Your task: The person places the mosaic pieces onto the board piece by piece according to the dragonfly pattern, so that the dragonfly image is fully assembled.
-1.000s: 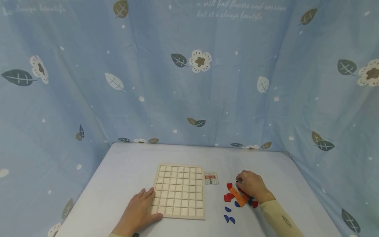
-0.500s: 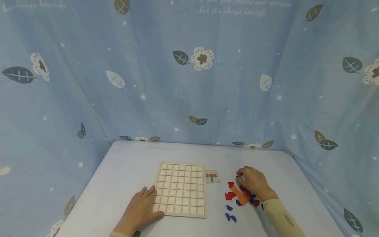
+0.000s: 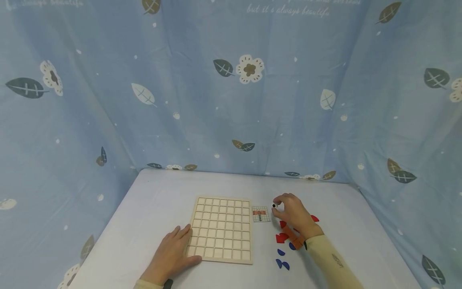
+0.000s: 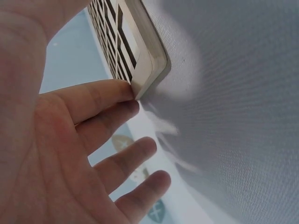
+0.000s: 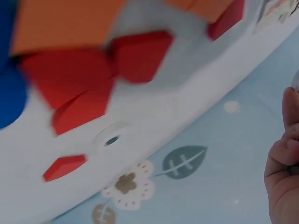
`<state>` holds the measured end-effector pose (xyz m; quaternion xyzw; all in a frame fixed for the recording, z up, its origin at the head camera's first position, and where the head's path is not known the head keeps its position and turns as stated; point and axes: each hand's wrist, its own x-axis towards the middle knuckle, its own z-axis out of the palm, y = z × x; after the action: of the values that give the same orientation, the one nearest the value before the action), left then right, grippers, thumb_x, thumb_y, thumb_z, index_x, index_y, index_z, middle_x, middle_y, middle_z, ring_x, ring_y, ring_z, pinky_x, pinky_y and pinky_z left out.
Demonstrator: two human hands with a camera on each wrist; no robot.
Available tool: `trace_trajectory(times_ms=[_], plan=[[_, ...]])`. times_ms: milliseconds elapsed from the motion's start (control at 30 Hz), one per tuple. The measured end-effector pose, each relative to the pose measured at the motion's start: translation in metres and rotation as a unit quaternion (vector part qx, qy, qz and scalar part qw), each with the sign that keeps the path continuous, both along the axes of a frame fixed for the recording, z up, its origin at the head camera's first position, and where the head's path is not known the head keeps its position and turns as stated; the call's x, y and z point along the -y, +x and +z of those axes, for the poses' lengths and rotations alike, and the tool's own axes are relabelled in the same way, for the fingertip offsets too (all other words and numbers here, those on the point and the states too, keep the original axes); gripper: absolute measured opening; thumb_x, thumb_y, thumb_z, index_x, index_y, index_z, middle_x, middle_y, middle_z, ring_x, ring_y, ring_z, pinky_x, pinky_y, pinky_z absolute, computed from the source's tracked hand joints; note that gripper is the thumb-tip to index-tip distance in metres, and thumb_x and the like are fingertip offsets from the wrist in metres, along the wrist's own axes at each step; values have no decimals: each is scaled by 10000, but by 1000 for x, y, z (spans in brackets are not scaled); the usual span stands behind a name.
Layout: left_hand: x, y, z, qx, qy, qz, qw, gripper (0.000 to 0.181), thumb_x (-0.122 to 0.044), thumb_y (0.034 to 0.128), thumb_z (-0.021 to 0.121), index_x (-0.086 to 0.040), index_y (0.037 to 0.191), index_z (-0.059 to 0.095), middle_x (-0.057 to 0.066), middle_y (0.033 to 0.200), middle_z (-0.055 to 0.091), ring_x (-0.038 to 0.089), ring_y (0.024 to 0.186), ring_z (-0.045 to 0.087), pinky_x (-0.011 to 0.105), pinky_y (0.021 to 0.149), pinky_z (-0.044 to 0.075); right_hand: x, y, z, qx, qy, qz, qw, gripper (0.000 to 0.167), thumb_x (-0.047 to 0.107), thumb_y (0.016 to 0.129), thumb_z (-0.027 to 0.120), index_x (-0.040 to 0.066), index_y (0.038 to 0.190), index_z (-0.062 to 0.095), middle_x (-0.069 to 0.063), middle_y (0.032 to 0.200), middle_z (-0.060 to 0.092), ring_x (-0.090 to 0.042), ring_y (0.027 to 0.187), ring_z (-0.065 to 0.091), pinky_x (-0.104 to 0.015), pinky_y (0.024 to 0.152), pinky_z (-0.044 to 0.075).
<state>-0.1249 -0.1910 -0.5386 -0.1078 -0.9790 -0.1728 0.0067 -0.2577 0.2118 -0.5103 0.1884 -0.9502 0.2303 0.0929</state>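
Observation:
My right hand [image 3: 295,214] pinches a small white disc with a black dot [image 3: 274,206] between thumb and fingertips, above the cloth just right of the grid card. In the right wrist view only part of this hand [image 5: 285,172] shows at the edge. My left hand [image 3: 171,253] lies with fingers extended against the lower left corner of a wooden grid board [image 3: 223,261], its thumb along the front edge. The left wrist view shows fingertips touching the board's corner [image 4: 152,70]. Square cells of the board show bare wood.
Beside the board lies a small printed grid card [image 3: 260,214]. Orange squares [image 3: 288,233], red pieces [image 3: 281,237] and blue pieces [image 3: 281,252] lie scattered under and near the right forearm. Another white disc with a dark dot [image 5: 112,140] lies by a red piece [image 5: 64,167].
My right hand has moved left from above the coloured pieces towards the card, carrying the white disc. The left hand stays at the board. The head view has shifted slightly.

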Motion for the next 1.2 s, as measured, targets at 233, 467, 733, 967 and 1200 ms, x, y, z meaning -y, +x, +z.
trace_trajectory(times_ms=[233,467,733,967,1200], plan=[[-2,-1,0,-18,-49,23,10000,980,-649,739,793,60,1381,575,179,1487,518,470,1358,453,606,1119,378,30,-4,3,-226,-34,170,9996,224,216,853,817,99,1039,773,11,965,698,-239,991,656,-413,888,597],[-2,-1,3,78,-48,24,10000,982,-644,745,793,62,1389,567,182,1493,510,470,1362,448,610,1116,379,65,-7,1,-536,18,650,9964,221,214,862,817,107,1050,773,2,951,695,-220,952,662,-360,835,602],[-3,-1,2,183,19,59,9998,984,-628,737,808,65,1392,562,186,1496,505,472,1368,438,621,1121,366,101,-13,-5,-699,-180,1226,9898,219,194,877,809,100,1070,769,9,974,685,-187,950,659,-327,820,595],[-3,0,1,97,-8,37,9999,981,-630,740,805,63,1391,563,185,1494,508,470,1364,444,613,1121,373,128,-17,-4,-449,-196,1465,9880,241,234,916,777,104,1118,762,11,1002,692,-159,959,664,-287,837,588],[-2,0,0,-29,-94,-16,9999,973,-631,738,806,60,1382,575,186,1483,520,472,1345,467,607,1107,397,150,-22,2,-118,-51,1646,9863,269,248,932,763,98,1155,750,18,1033,695,-153,976,669,-265,852,579]])
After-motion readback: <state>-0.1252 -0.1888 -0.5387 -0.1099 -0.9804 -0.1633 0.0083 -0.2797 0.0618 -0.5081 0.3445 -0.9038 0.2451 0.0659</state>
